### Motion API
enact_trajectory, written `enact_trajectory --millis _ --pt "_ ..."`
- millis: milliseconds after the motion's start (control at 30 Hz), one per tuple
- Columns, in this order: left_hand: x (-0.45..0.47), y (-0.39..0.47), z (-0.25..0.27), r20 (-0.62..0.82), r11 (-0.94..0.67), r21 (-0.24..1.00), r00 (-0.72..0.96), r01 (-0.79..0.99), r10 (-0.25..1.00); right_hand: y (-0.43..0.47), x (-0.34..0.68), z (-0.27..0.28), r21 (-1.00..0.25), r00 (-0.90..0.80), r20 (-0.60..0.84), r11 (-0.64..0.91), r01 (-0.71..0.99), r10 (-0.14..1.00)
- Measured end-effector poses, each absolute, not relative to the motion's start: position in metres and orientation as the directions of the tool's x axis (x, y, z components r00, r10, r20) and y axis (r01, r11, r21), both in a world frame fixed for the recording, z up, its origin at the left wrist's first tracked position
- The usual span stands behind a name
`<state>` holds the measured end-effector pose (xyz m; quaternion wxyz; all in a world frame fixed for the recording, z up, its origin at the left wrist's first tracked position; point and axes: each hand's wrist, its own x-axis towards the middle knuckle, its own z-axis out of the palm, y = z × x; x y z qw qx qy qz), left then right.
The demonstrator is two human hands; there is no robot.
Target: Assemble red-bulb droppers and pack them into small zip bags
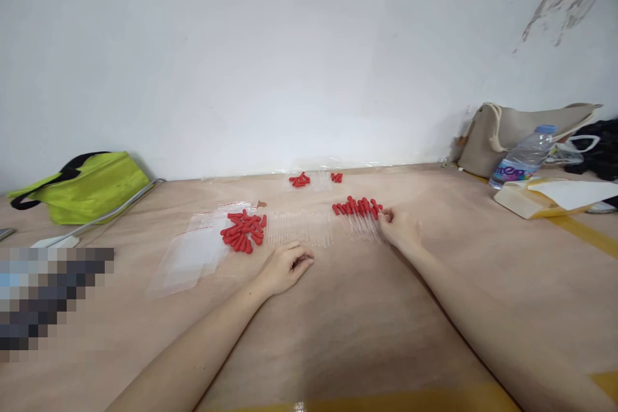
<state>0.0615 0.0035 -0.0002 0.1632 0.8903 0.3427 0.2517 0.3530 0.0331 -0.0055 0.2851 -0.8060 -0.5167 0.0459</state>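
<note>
My right hand (398, 226) is closed at the right end of a row of glass droppers (362, 225). Its fingertips pinch the end dropper by its red rubber bulb. The droppers lie side by side, bulbs toward the wall. My left hand (286, 267) rests on the table with loosely curled fingers, and nothing shows in them. Just beyond it lies a row of clear glass tubes (297, 227) without bulbs. A pile of loose red rubber bulbs (244, 230) sits left of those tubes.
Clear zip bags (193, 254) lie left of the bulbs. Near the wall are bags with red-bulbed droppers (300, 179). A lime-green bag (99, 188) stands at left. At right are a water bottle (524, 158), a beige bag (526, 129) and an envelope (521, 199).
</note>
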Motion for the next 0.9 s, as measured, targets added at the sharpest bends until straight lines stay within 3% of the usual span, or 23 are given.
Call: enact_trajectory --millis 433,600,733,800,900 --pt "0.06 0.004 -0.001 0.339 -0.705 0.484 0.632 0.518 0.697 0.03 0.348 -0.004 -0.478 0.418 0.267 -0.257 0.84 0.868" --pt "0.062 0.003 -0.001 0.33 -0.708 0.464 0.638 0.532 0.695 0.02 0.315 0.001 -0.383 0.18 0.431 -0.002 0.924 0.884" --pt "0.063 0.005 0.001 0.354 -0.717 0.366 0.623 0.594 0.697 0.022 0.277 0.006 -0.24 0.031 0.39 0.069 0.968 0.92" --pt "0.057 0.012 0.007 0.411 -0.644 0.248 0.523 0.724 0.747 0.028 0.262 0.01 -0.196 0.035 0.312 0.029 0.98 0.949" --pt "0.037 0.03 0.021 0.49 -0.343 0.126 0.243 0.931 0.838 0.04 0.249 0.017 -0.163 0.079 0.168 -0.052 0.985 0.983"
